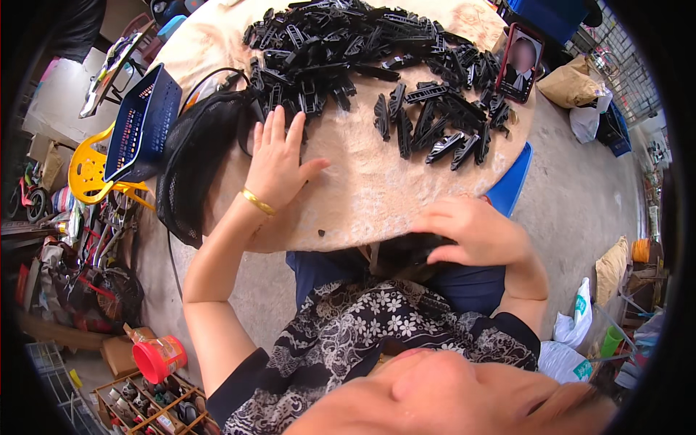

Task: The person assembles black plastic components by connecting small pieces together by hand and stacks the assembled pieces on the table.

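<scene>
My left hand point(279, 159), a gold bangle at its wrist, lies open and flat on the round table point(355, 196) with its fingers spread. Its fingertips reach the near edge of a big heap of black ribbed plastic pieces point(319, 51), long and narrow like hair claw clip parts. A looser group of black plastic pieces point(435, 119) lies to the right. At the table's front edge is my right hand point(478, 230), thumb and fingers apart, nothing visible in its grasp. Below it, something dark over my lap is partly hidden. One tiny dark bit point(321, 233) sits near the front edge.
A black mesh net bag point(199, 156) hangs over the table's left edge. Beyond it a blue basket point(145, 123) rests on a yellow plastic chair point(90, 170). A phone point(519, 61) stands at the right rim. A red bucket point(159, 359) is on the left floor.
</scene>
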Demonstrator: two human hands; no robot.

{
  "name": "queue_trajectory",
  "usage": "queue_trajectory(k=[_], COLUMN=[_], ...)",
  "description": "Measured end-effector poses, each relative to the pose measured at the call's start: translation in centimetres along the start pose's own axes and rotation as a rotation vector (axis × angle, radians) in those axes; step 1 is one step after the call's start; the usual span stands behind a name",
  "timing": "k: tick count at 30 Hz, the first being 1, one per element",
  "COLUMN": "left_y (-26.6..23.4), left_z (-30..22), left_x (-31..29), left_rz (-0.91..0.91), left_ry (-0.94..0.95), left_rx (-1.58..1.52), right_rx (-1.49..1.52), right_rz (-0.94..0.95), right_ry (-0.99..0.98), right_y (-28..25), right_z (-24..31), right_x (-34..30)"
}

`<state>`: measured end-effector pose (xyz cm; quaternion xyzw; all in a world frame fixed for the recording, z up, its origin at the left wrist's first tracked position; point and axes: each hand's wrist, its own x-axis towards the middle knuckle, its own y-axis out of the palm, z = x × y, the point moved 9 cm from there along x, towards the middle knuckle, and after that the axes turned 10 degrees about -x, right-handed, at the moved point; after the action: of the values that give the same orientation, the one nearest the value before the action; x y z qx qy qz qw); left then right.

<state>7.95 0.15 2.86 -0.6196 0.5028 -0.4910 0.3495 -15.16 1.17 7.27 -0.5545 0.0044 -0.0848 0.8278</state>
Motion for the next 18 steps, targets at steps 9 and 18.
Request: queue_trajectory(k=[9, 18], left_y=[2.7, 0.8], left_z=[-6.3, -8.0], left_x=[2.3, 6.6], left_rz=[0.048, -0.258], left_ry=[0.05, 0.284], left_rx=[-0.148, -0.664], right_rx=[-0.235, -0.278], right_rz=[-0.39, -0.619], right_ry=[0.113, 0.146], right_y=[-1.7, -4.5], right_z=[-3.4, -4.5], right_x=[1.0, 2.0])
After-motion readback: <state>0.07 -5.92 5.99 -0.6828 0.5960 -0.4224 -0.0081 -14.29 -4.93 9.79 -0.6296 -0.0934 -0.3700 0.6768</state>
